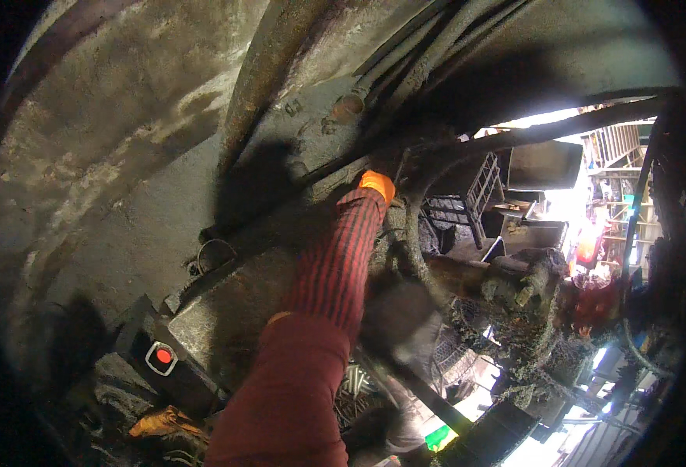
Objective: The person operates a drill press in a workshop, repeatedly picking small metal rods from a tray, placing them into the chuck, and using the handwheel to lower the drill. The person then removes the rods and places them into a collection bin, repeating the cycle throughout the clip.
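Note:
One arm in a red, dark-striped sleeve reaches up from the lower edge to the middle of the view. By the side it comes from, I take it as mine on the left. My left hand [378,185], in an orange glove, looks closed, with its fingers turned away from me. What it grips, if anything, is hidden. Right beside the glove are a thin upright rod [400,165] and a long dark bar [335,165] running along the grimy wall. My right hand does not show.
A black box with a red button [163,356] sits at the lower left, above a dirty orange glove-like piece [168,423]. A thick pipe [261,78] climbs the stained wall [148,194]. Grimy machinery [526,284], a metal rack [479,194] and bright gaps lie right.

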Demonstrator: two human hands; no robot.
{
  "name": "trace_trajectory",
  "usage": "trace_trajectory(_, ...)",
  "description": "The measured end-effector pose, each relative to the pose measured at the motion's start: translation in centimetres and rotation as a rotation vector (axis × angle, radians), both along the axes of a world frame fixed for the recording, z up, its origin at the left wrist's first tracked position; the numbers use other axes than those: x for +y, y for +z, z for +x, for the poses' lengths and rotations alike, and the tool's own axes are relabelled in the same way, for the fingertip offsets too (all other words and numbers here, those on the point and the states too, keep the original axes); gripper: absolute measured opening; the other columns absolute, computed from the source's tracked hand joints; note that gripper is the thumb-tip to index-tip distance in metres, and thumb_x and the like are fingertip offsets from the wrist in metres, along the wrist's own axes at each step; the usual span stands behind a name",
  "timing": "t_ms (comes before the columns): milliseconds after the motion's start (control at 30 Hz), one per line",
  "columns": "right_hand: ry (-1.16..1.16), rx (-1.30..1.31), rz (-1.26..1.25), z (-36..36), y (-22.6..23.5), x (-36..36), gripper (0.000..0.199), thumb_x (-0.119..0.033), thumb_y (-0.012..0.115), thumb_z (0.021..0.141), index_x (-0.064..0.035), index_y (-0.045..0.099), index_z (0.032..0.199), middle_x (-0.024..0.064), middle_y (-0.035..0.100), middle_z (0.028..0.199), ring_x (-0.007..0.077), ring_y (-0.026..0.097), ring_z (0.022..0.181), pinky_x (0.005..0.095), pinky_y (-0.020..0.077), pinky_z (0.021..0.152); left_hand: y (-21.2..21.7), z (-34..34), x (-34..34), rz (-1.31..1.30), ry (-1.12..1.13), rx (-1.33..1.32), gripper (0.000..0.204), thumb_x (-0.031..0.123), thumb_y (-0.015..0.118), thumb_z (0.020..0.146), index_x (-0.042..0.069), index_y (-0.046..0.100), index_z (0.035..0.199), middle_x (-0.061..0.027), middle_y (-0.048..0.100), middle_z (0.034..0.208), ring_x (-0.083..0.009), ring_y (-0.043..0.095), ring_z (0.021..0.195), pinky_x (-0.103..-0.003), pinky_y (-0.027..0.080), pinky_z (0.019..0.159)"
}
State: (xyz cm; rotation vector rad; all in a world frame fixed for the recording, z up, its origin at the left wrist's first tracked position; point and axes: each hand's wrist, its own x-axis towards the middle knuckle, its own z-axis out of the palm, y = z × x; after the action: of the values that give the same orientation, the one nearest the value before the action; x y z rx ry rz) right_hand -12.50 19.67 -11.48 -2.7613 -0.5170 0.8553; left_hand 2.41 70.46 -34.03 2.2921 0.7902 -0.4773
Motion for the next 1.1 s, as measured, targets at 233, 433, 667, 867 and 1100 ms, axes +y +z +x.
trace_trajectory(233, 0.051, -0.024, -0.03, -0.1, 0.1, -0.8, 0.027, -0.025, 0.057, 0.097, -0.0101, 0.076, 0.109, 0.0085, 0.075, 0.102, 0.0264, 0.071, 0.088, 0.0379, 0.0552, 0.079, 0.2, 0.1, -0.4, 0.087, 0.034, -0.03, 0.037, 0.02, 0.079, 0.076, 0.008, 0.078, 0.111, -0.0105, 0.078, 0.112, -0.0248, 0.075, 0.101, -0.049, 0.059, 0.081)
trace_trajectory(433, 0.085, -0.028, -0.022, 0.1, 0.4, -1.8, 0.028, -0.027, 0.056, 0.097, -0.0109, 0.076, 0.108, 0.0081, 0.075, 0.101, 0.0266, 0.071, 0.087, 0.0384, 0.0552, 0.077, 4.9, -3.1, 1.4, 0.154, -0.036, -0.038, 0.039, 0.023, 0.08, 0.076, 0.007, 0.078, 0.112, -0.0084, 0.078, 0.112, -0.022, 0.075, 0.1, -0.048, 0.059, 0.081)
trace_trajectory(667, 0.154, -0.04, 0.01, 0.0, 2.4, -3.4, 0.029, -0.029, 0.055, 0.097, -0.0119, 0.076, 0.107, 0.0077, 0.075, 0.099, 0.0268, 0.071, 0.085, 0.0391, 0.0552, 0.075, 7.9, -12.1, 2.4, 0.103, 0.409, -0.05, 0.041, 0.036, 0.066, 0.084, 0.002, 0.079, 0.104, -0.0209, 0.076, 0.111, -0.0365, 0.073, 0.107, -0.049, 0.056, 0.09)
trace_trajectory(867, 0.311, -0.072, 0.007, 1.3, 4.2, -7.0, 0.03, -0.031, 0.055, 0.096, -0.0127, 0.076, 0.106, 0.0074, 0.074, 0.097, 0.027, 0.071, 0.084, 0.0396, 0.0552, 0.073, 13.0, -21.3, 3.6, -0.149, 0.81, -0.165, 0.062, 0.049, 0.064, 0.091, -0.005, 0.072, 0.12, -0.0301, 0.067, 0.127, -0.0435, 0.064, 0.121, -0.049, 0.05, 0.102)
trace_trajectory(1100, 0.996, -0.42, -0.13, 3.9, -2.0, -10.2, 0.031, -0.034, 0.054, 0.096, -0.0136, 0.076, 0.105, 0.007, 0.074, 0.096, 0.0272, 0.071, 0.083, 0.0403, 0.0552, 0.071, 23.4, -30.2, -6.8, -0.462, 1.257, -1.195, 0.041, 0.04, 0.071, 0.097, -0.001, 0.074, 0.094, -0.0021, 0.065, 0.082, -0.0135, 0.054, 0.073, -0.036, 0.046, 0.067)
